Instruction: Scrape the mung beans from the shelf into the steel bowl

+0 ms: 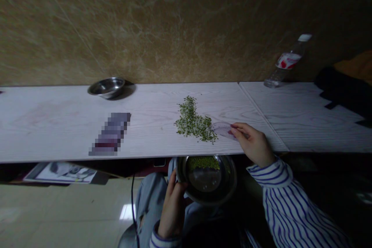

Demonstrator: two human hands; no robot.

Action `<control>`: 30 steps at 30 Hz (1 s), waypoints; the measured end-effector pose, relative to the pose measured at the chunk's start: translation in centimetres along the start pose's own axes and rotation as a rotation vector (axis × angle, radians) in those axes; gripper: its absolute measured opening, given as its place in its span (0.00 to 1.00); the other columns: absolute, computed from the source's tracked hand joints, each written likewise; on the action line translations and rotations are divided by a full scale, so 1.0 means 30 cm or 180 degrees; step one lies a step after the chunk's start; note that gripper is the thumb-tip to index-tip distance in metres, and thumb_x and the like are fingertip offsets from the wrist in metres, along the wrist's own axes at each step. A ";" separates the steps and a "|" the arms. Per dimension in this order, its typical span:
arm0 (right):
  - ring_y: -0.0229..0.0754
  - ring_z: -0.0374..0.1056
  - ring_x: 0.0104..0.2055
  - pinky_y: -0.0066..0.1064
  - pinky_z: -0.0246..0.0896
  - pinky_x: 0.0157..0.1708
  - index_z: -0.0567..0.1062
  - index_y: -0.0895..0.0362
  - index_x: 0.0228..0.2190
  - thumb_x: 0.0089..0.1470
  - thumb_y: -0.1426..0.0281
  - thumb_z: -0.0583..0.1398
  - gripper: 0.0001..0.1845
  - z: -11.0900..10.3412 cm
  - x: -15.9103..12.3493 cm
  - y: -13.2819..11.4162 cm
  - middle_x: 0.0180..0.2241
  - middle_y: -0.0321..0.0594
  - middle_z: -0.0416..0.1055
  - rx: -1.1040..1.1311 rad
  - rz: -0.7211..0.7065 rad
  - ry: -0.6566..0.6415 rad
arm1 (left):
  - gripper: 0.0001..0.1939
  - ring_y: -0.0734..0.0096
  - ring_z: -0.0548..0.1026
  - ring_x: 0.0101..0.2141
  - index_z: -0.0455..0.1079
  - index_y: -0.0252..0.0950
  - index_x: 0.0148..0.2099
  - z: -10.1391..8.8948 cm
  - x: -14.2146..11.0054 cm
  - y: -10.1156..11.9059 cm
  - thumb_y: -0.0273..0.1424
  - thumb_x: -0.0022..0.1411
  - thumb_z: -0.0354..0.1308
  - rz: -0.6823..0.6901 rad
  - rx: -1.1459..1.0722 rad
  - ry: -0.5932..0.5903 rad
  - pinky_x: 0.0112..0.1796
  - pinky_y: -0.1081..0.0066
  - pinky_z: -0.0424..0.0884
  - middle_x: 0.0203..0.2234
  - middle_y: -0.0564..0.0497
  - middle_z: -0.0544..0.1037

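Note:
My left hand [172, 203] grips the rim of a steel bowl [223, 190] held below the table's front edge; green beans lie in its far side. My right hand [252, 142] rests on the white table [58, 124] and pinches a small clear plastic piece [221, 128] that lies against a pile of green beans [194, 122]. The pile spreads from the table's middle toward the front edge, right above the bowl.
A second, empty steel bowl [107, 86] stands at the back left by the wall. A blurred-out flat object [111, 133] lies left of the beans. A plastic water bottle [287, 62] leans at the back right, with dark cloth [343, 89] beside it. Papers [61, 172] lie under the table.

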State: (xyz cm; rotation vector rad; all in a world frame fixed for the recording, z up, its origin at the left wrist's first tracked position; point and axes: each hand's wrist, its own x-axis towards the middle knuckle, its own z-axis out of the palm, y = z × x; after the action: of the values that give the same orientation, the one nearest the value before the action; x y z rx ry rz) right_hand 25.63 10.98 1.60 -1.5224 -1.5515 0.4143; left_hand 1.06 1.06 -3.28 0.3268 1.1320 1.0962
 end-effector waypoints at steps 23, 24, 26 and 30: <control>0.46 0.77 0.37 0.36 0.73 0.38 0.76 0.57 0.39 0.55 0.62 0.59 0.14 -0.065 -0.084 0.021 0.35 0.45 0.79 0.0244 0.0331 -0.0119 | 0.34 0.49 0.69 0.51 0.60 0.40 0.62 0.023 -0.021 0.003 0.34 0.52 0.59 0.0071 -0.0002 0.0021 0.35 0.64 0.72 0.52 0.43 0.72; 0.46 0.77 0.37 0.36 0.73 0.38 0.76 0.57 0.39 0.55 0.62 0.59 0.14 -0.068 -0.085 0.024 0.35 0.45 0.79 0.0239 0.0333 -0.0111 | 0.34 0.49 0.68 0.51 0.59 0.40 0.63 0.022 -0.021 0.003 0.34 0.52 0.58 0.0058 -0.0006 -0.0008 0.36 0.63 0.72 0.53 0.43 0.72; 0.46 0.77 0.37 0.36 0.73 0.38 0.76 0.57 0.39 0.55 0.62 0.60 0.13 -0.070 -0.088 0.025 0.35 0.45 0.79 0.0216 0.0338 -0.0105 | 0.35 0.49 0.67 0.52 0.57 0.41 0.64 0.019 -0.018 0.000 0.34 0.53 0.58 0.0018 0.0006 -0.0061 0.37 0.62 0.72 0.54 0.43 0.71; 0.46 0.77 0.36 0.35 0.73 0.37 0.76 0.57 0.38 0.54 0.62 0.60 0.13 -0.071 -0.101 0.009 0.34 0.44 0.79 0.0226 0.0301 -0.0114 | 0.32 0.48 0.68 0.51 0.60 0.45 0.61 0.015 -0.014 -0.005 0.33 0.53 0.57 -0.0008 0.0021 -0.0056 0.35 0.63 0.72 0.53 0.44 0.71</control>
State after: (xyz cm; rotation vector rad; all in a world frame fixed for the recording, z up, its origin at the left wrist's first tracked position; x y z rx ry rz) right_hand 26.95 7.52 1.48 -1.5447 -1.4806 0.5478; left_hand 1.52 0.78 -2.96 0.3394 1.1202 1.0856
